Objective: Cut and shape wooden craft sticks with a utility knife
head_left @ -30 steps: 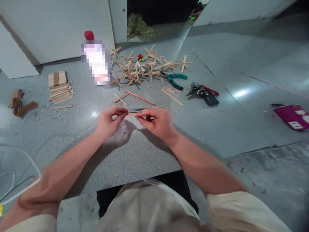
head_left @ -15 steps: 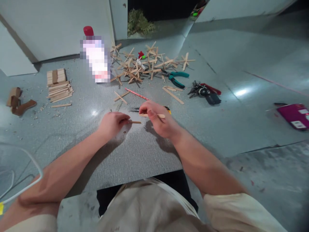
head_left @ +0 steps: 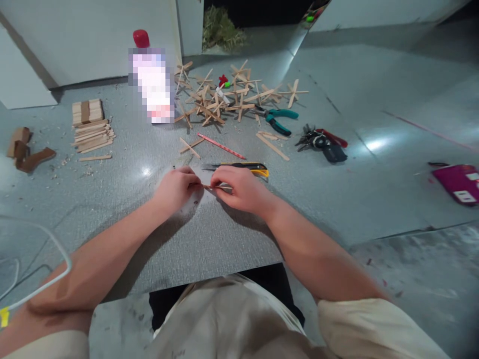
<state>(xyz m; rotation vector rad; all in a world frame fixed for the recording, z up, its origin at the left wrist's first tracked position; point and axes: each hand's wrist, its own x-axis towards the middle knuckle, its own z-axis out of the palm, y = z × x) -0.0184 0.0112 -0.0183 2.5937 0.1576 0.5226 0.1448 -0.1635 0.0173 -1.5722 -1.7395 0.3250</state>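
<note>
Low over the front of the table, my left hand pinches a wooden craft stick, whose right end shows past the fingertips. My right hand has its fingers closed on another wooden stick, seen nearly edge-on. The two sticks come together between my fingertips; whether they are joined is hidden. Just beyond my right hand lies a black and yellow utility knife. Farther back are a red pencil and two crossed sticks.
Star-shaped stick pieces are heaped at the back, beside teal-handled pliers. Keys lie to their right. Stacked craft sticks and torn brown cardboard sit left. A blurred-out bottle with a red cap stands behind.
My right hand has moved left and slightly down, bringing its stick against the one in my left hand. More of the utility knife now shows. My left hand has stayed nearly still.
</note>
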